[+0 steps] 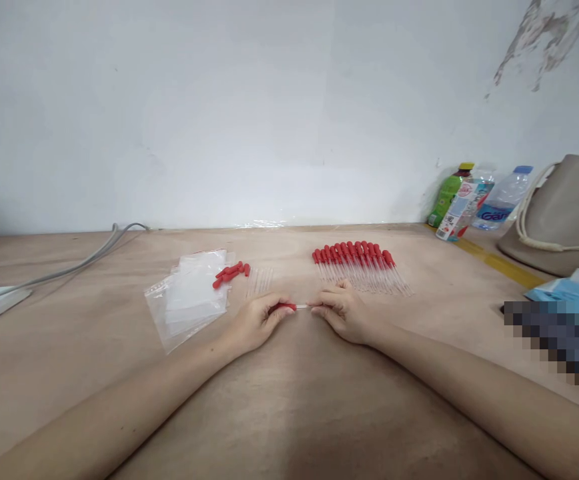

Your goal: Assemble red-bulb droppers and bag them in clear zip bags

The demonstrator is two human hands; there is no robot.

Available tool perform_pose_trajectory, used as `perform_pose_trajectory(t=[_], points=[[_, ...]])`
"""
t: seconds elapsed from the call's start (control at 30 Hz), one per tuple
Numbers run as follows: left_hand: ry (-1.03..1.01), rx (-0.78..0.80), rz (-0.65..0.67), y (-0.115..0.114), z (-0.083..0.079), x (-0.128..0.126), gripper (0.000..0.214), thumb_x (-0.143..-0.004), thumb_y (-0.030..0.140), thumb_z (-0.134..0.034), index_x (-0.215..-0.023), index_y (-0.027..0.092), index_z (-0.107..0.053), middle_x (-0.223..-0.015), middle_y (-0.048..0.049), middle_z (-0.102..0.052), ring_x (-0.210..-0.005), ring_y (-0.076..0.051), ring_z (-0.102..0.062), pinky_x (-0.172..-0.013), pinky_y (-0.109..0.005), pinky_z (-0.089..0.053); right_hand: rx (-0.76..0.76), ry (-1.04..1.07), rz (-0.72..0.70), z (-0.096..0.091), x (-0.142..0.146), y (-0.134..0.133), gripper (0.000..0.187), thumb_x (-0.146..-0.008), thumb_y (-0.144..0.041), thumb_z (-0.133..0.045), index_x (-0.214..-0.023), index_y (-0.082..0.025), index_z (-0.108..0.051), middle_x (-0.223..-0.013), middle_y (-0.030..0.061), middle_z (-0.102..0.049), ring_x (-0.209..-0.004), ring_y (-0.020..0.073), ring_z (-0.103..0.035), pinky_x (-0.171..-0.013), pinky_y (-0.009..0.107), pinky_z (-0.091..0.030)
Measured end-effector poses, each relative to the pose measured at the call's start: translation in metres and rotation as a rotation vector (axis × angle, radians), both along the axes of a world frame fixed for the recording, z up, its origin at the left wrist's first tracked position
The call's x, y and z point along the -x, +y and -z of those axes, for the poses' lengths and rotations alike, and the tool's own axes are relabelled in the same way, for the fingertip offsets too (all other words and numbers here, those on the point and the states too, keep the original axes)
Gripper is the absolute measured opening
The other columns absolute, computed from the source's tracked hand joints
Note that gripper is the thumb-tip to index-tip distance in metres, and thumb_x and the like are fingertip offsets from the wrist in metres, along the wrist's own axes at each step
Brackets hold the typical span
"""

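My left hand point(258, 321) pinches a red rubber bulb point(287, 307) at the end of a clear glass dropper tube point(303, 307). My right hand point(342, 310) pinches the other end of that tube, so the two hands hold one dropper between them just above the wooden table point(289, 407). Behind my right hand lies a row of several finished droppers with red bulbs point(359, 265). Behind my left hand lie several loose red bulbs point(230, 272) and a few bare glass tubes point(260, 281).
A stack of clear zip bags point(189, 297) lies at the left. A grey cable point(69, 267) runs along the far left. Drink bottles point(462, 200), a beige bag point(564, 213) and blue packets point(569, 288) stand at the right by the wall.
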State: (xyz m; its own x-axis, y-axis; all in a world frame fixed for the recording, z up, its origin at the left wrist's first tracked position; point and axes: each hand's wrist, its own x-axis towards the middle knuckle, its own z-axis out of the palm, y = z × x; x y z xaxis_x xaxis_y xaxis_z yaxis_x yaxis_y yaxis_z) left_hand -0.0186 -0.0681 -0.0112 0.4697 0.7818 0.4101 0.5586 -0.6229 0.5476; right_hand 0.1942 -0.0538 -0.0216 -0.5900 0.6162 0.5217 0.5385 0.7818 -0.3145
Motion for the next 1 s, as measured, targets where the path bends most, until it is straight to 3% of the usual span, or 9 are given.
perform_pose_trajectory(t=[0.2,0.37,0.5,0.63,1.0], points=[[0.114,-0.057,0.047,-0.001,0.001,0.000,0.020,-0.088,0.028,-0.043,-0.088,0.019,-0.062,-0.081,-0.0022,-0.063,-0.076,-0.014,-0.057,-0.069,-0.026,-0.044,-0.080,-0.078,0.047,-0.002,0.001,-0.003,0.020,-0.086,-0.020,-0.044,-0.085,-0.020,-0.064,-0.079,0.0021,-0.063,-0.070,0.0118,-0.053,-0.072,0.031,-0.026],[0.117,-0.081,0.002,0.000,0.004,0.000,0.021,-0.087,0.031,-0.045,-0.089,0.019,-0.062,-0.078,-0.0025,-0.063,-0.071,-0.014,-0.057,-0.065,-0.025,-0.044,-0.117,-0.073,0.052,-0.002,0.003,-0.007,0.022,-0.087,-0.021,-0.041,-0.086,-0.018,-0.063,-0.076,0.0039,-0.062,-0.068,0.0129,-0.052,-0.071,0.031,-0.028],[0.083,-0.039,-0.007,0.001,0.001,0.001,0.018,-0.085,0.030,-0.049,-0.089,0.020,-0.063,-0.079,-0.0008,-0.064,-0.070,-0.013,-0.057,-0.063,-0.024,-0.044,-0.060,-0.016,0.006,-0.001,-0.004,-0.002,0.019,-0.086,-0.024,-0.044,-0.092,-0.017,-0.060,-0.079,0.0047,-0.060,-0.073,0.0141,-0.052,-0.071,0.029,-0.034],[0.055,-0.003,-0.001,0.002,0.000,0.001,0.017,-0.084,0.030,-0.050,-0.091,0.021,-0.063,-0.083,-0.0003,-0.065,-0.073,-0.013,-0.058,-0.066,-0.024,-0.045,-0.005,0.032,0.008,-0.001,-0.009,0.000,0.016,-0.085,-0.023,-0.044,-0.086,-0.017,-0.058,-0.079,0.0044,-0.059,-0.072,0.0141,-0.051,-0.069,0.028,-0.037],[0.038,0.015,0.004,0.003,0.007,0.002,0.018,-0.082,0.032,-0.052,-0.087,0.017,-0.063,-0.077,-0.0014,-0.064,-0.067,-0.013,-0.057,-0.059,-0.023,-0.043,-0.099,-0.050,0.015,-0.001,0.001,-0.003,0.024,-0.087,-0.022,-0.038,-0.075,-0.016,-0.058,-0.067,0.0025,-0.058,-0.062,0.0126,-0.048,-0.067,0.029,-0.029]])
